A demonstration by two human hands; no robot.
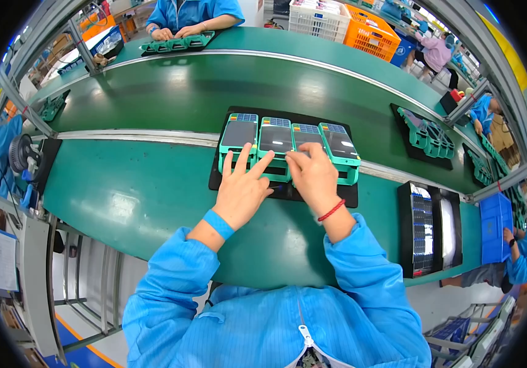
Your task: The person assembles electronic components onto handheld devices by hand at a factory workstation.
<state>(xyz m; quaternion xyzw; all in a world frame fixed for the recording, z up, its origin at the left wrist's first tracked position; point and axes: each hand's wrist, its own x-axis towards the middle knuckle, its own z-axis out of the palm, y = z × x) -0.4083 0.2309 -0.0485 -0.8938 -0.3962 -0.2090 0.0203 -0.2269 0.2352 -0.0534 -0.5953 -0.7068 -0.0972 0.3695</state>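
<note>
Several green payment terminals, each with a dark screen and a keypad, lie side by side on a black tray (349, 197). My left hand (240, 191) is open, its fingers spread over the near ends of the leftmost terminal (239, 132) and the second terminal (275, 135). The fingers of my right hand (315, 178) are pinched together at the near part of the third terminal (305, 134). Whatever they hold there, if anything, is too small or hidden to name. To the right of that hand sits the rightmost terminal (339, 143).
The tray straddles a green table (122, 196) and a dark green conveyor belt (171, 92). A black box (406, 233) with small parts stands right, beside a blue bin (495, 221). Another tray of green housings (426, 135) rides the belt. Across it, a person's hands (180, 32) handle green parts.
</note>
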